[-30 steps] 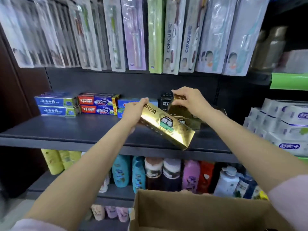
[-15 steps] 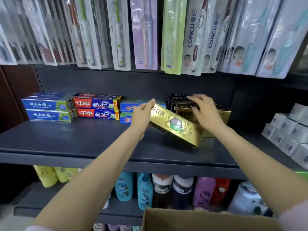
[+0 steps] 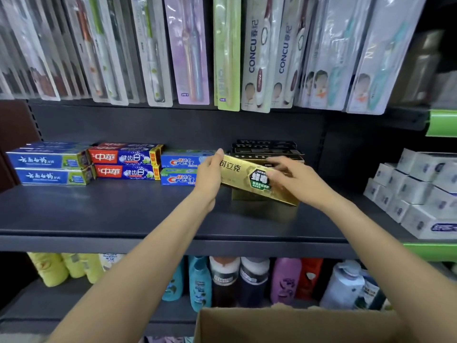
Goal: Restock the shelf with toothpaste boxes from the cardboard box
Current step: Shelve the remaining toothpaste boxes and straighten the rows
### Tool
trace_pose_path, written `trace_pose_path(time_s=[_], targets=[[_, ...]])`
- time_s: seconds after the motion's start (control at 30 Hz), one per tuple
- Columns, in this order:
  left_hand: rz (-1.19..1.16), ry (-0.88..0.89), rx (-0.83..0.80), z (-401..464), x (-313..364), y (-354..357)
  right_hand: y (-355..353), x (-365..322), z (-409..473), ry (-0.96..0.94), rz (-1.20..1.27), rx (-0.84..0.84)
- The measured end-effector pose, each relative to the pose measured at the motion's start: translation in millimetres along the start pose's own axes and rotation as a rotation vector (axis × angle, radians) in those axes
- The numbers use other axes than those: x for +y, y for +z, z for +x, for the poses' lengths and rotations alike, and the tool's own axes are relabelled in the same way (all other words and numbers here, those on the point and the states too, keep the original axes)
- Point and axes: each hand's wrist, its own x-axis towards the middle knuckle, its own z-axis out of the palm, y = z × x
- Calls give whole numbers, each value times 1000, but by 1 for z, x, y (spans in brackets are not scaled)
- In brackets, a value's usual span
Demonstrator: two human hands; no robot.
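A gold toothpaste box [image 3: 241, 172] is held tilted over the dark shelf [image 3: 111, 214], its right end lower. My left hand [image 3: 209, 175] grips its left end. My right hand [image 3: 290, 180] lies across its right part, fingers curled on the green label. Behind it stands a stack of gold and black toothpaste boxes [image 3: 265, 151]. The cardboard box [image 3: 284, 325] is at the bottom edge, open, its contents hidden.
On the shelf's left stand blue boxes [image 3: 49, 167], red boxes [image 3: 125, 162] and Crest boxes [image 3: 179, 170], two high. White boxes [image 3: 420, 191] fill the right shelf. Toothbrush packs [image 3: 188, 50] hang above. Bottles [image 3: 227, 280] line the lower shelf.
Both hands have carried the gold box back toward the stack. My right hand left the stacked boxes and came onto the gold box's right end.
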Motion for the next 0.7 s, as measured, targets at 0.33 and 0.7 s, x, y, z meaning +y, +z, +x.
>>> trace_pose_path(time_s=[0.33, 0.7], targets=[[391, -26, -213, -9, -23, -5, -2, 32, -5, 42, -175, -92], [705, 28, -98, -4, -39, 22, 39, 52, 3, 47, -444, 73]])
